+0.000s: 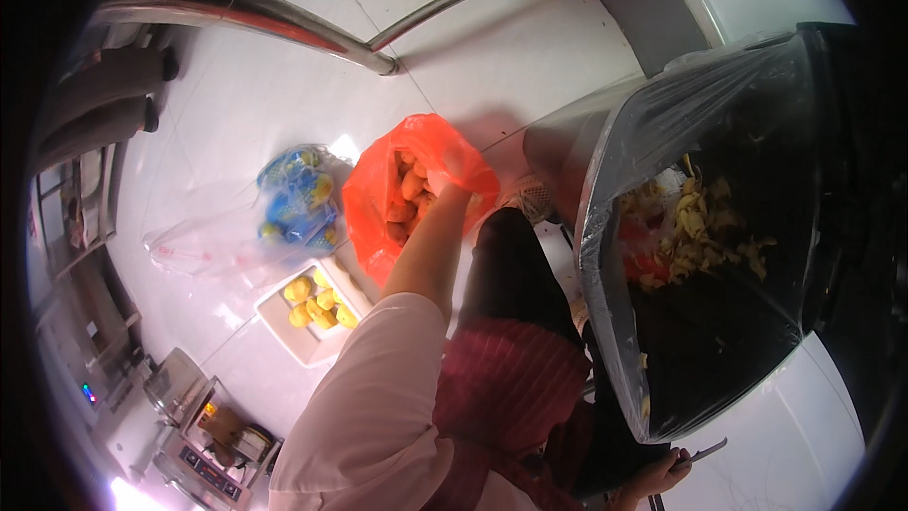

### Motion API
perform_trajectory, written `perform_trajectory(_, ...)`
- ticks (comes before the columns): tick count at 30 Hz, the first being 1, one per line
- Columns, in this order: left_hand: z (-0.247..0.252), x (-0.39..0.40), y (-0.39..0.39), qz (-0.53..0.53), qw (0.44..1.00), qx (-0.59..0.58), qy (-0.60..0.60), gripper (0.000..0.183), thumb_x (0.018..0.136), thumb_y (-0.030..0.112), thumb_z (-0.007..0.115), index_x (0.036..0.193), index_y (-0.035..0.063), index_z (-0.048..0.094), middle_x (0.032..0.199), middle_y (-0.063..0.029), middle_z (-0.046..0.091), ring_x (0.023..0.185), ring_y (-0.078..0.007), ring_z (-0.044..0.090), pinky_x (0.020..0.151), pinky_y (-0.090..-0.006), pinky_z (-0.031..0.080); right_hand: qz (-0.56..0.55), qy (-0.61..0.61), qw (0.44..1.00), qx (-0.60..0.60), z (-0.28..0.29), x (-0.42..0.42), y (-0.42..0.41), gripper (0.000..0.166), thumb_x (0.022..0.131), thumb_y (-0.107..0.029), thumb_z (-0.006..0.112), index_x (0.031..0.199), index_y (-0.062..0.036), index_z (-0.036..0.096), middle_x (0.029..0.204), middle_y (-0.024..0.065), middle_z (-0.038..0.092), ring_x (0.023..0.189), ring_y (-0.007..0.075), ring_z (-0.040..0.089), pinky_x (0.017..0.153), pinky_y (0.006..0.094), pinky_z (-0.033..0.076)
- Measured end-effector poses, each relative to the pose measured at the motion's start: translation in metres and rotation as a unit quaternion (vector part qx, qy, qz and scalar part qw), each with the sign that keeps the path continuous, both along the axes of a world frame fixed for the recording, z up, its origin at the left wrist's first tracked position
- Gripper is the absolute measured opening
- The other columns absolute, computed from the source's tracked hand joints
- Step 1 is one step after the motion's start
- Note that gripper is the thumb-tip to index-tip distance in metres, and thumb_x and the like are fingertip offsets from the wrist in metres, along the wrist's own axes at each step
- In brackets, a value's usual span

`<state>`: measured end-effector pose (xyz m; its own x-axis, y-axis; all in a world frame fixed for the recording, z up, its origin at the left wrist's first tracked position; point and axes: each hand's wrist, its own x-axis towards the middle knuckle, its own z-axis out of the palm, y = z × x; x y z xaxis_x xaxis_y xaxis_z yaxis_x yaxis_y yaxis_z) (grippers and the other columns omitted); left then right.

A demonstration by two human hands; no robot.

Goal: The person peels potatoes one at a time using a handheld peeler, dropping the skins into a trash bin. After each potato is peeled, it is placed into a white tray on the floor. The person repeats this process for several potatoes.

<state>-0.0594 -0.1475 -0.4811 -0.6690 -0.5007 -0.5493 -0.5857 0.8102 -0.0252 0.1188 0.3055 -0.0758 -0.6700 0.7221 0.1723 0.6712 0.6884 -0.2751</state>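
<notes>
My left hand (445, 177) reaches into an open red plastic bag (365, 191) on the floor, among brown potatoes (412, 185); its fingers are hidden by the bag and my wrist. At the lower right, my right hand (667, 472) grips a small peeler or knife (709, 449) by its handle, with the narrow metal end pointing outward. Several peeled yellow potatoes (320, 312) lie in a white rectangular tray (284, 337) left of my left arm. On my right, a large bin with a clear plastic liner (603, 184) contains yellowish peelings (691, 220).
Beside the red bag lies a clear plastic bag (213, 241) with blue and yellow-green contents. Metal rails (305, 18) run across the top. Another person's legs (99, 103) show at the upper left. Kitchen equipment (206, 468) stands at the lower left.
</notes>
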Motion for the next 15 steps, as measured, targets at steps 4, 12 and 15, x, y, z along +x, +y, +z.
perform_trajectory(4,0.003,-0.002,-0.003,0.002,0.998,0.058,-0.034,0.039,0.091,0.031,0.042,0.122,0.0094,0.052,0.123,-0.0103,0.053,0.116,-0.0238,0.049,0.097,-0.0335,0.037,0.000,-0.012,1.000,0.013,0.001,0.001,0.000,0.020,0.090,-0.014,0.053,0.100,0.0028,0.054,0.089,0.0115,0.056,0.081,0.0197,0.053,0.075,0.0306,0.044)
perform_trajectory(12,-0.011,0.000,-0.016,-0.215,0.965,0.009,-0.148,0.043,0.090,0.032,0.042,0.128,0.0114,0.050,0.131,-0.0093,0.048,0.125,-0.0220,0.041,0.103,-0.0331,0.030,0.006,0.010,1.000,-0.007,-0.002,-0.001,0.002,0.019,0.089,-0.013,0.053,0.099,0.0033,0.054,0.088,0.0112,0.056,0.081,0.0201,0.053,0.076,0.0311,0.044)
perform_trajectory(15,0.049,-0.037,0.010,-0.239,0.954,0.031,-0.179,0.042,0.089,0.032,0.045,0.125,0.0119,0.052,0.128,-0.0086,0.052,0.120,-0.0242,0.047,0.100,-0.0337,0.035,-0.032,-0.007,0.999,-0.001,0.003,0.000,-0.006,0.021,0.091,-0.014,0.052,0.101,0.0044,0.052,0.092,0.0140,0.055,0.083,0.0229,0.052,0.077,0.0328,0.044)
